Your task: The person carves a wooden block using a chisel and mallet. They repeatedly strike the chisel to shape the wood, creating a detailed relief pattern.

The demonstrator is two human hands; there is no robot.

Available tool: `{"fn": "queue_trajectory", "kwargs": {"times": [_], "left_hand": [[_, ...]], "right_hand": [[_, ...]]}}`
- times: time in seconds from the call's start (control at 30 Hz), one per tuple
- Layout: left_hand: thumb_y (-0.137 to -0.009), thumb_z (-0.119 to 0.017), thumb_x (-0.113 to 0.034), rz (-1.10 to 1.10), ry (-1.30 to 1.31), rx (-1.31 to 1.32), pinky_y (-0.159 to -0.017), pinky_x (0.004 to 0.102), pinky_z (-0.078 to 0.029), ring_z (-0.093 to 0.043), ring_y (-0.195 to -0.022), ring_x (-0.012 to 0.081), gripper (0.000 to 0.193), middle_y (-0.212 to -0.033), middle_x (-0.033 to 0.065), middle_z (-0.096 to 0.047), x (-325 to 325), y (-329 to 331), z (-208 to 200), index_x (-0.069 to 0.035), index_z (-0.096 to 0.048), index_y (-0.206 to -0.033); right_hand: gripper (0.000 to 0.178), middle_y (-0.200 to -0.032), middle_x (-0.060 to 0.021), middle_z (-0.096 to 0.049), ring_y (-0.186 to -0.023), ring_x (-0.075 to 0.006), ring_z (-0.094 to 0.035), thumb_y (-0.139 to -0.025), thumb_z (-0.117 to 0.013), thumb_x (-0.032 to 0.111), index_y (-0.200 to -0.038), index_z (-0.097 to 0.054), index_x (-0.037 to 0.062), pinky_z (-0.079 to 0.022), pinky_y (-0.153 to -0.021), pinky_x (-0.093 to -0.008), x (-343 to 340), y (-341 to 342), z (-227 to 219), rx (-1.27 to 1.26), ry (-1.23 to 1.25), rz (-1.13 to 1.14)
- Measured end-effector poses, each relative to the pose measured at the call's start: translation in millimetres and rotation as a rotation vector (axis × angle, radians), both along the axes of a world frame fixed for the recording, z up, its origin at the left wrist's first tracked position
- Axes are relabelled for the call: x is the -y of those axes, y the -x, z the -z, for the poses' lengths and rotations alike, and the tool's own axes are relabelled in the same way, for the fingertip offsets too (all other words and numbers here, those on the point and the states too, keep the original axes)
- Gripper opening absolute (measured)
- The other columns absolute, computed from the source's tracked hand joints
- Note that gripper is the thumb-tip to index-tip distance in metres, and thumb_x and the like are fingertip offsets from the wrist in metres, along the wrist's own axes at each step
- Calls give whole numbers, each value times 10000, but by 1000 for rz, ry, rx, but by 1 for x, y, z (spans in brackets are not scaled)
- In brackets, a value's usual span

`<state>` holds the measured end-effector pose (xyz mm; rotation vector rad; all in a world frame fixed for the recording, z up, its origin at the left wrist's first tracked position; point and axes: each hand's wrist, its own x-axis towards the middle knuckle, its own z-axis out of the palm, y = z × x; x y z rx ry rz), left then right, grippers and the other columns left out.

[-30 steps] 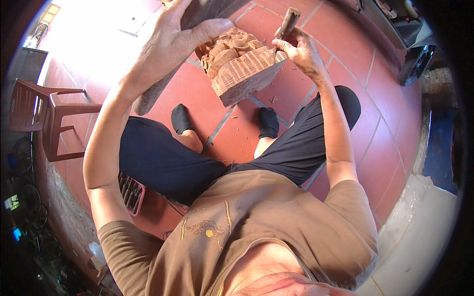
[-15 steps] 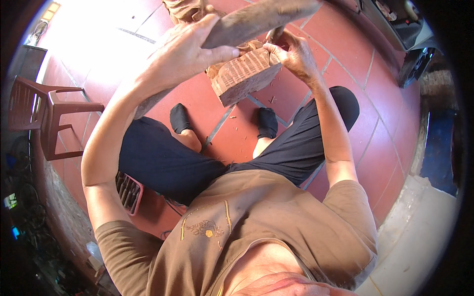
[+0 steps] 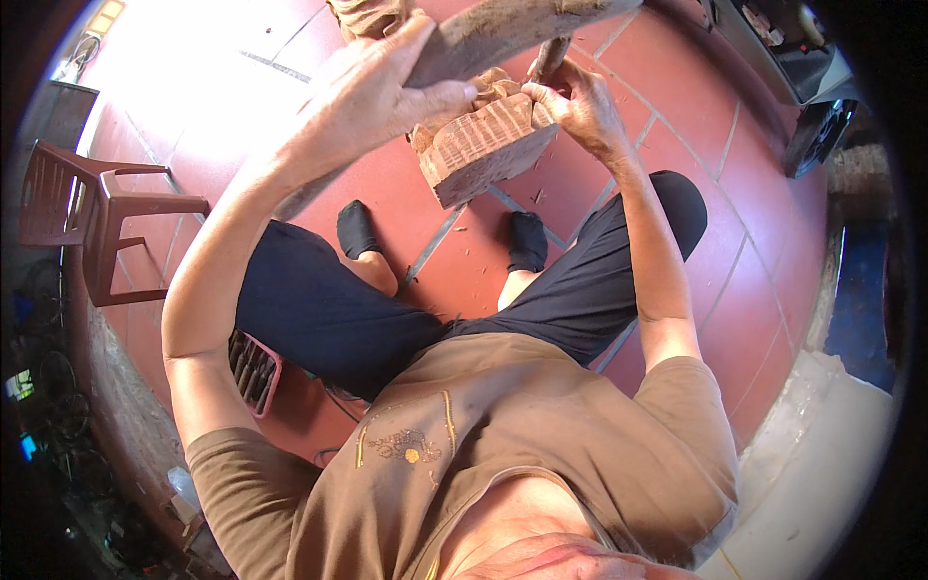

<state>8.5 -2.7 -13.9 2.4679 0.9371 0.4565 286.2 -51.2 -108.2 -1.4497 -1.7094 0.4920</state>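
Note:
My left hand (image 3: 372, 87) is closed round a long, worn wooden club (image 3: 503, 34), its thumb stretched along the near side. The club slants up to the right, and another part of it shows beneath my left forearm. Below it is a carved wooden block (image 3: 488, 150), with a ridged, cut face and rough shapes on top. At the block's right end, my right hand (image 3: 585, 106) pinches an upright chisel (image 3: 551, 60) with a dark shaft. The chisel's tip is hidden by fingers and wood.
Small wood chips (image 3: 460, 229) lie on the red tiled floor (image 3: 730, 319) between my feet. A brown plastic chair (image 3: 150, 204) stands at left, and a pink-rimmed crate (image 3: 253, 372) of dark tools sits beside my left thigh. Brown cloth (image 3: 367, 17) lies at the far edge.
The club has shifted slightly up and right, uncovering more of the chisel's shaft. Both hands keep their holds, and the whole view has moved a little.

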Motion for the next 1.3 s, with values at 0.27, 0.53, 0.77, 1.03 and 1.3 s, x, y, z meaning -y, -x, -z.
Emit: {"fn": "queue_trajectory", "kwargs": {"times": [0.27, 0.53, 0.77, 1.03, 1.3], "left_hand": [[-940, -684, -380, 8, 182, 279, -964, 352, -460, -566, -1127, 212, 659, -1237, 147, -597, 15, 5, -39, 38, -450, -1393], [-866, -670, -600, -78, 60, 157, -601, 262, -529, -619, -721, 134, 789, -895, 117, -669, -1, 22, -8, 18, -526, -1335], [-917, -678, -474, -31, 158, 149, -892, 336, -464, -573, -1030, 206, 729, -1140, 155, -622, 18, 12, -42, 35, -458, -1390], [-903, -714, -458, -88, -46, 247, -1005, 371, -440, -561, -1181, 250, 781, -1262, 206, -601, 28, 4, -52, 50, -416, -1415], [-871, -711, -528, 4, 154, -63, -999, 340, -467, -586, -1157, 251, 853, -1276, 228, -593, 8, 7, -16, 96, -448, -1391]], "right_hand": [[265, -881, -113, -732, -800, -182, -681, -880, -745, 222, -1020, -671, 10, -521, -738, -355, -2, -13, 0, -169, 45, 41], [248, -930, -102, -733, -863, -175, -687, -895, -734, 219, -1031, -681, 18, -536, -813, -340, -2, 2, -3, -110, 68, -31], [203, -934, -72, -726, -881, -154, -679, -915, -718, 180, -1030, -681, 18, -541, -843, -335, 2, 2, -1, -82, 99, -34], [224, -972, -82, -733, -965, -157, -693, -894, -745, 150, -1054, -682, 6, -547, -895, -331, 9, 7, -2, -67, 98, -58], [238, -985, -88, -741, -967, -163, -700, -893, -746, 146, -1075, -694, 3, -550, -888, -325, 4, 9, -4, -47, 153, -13]]}}
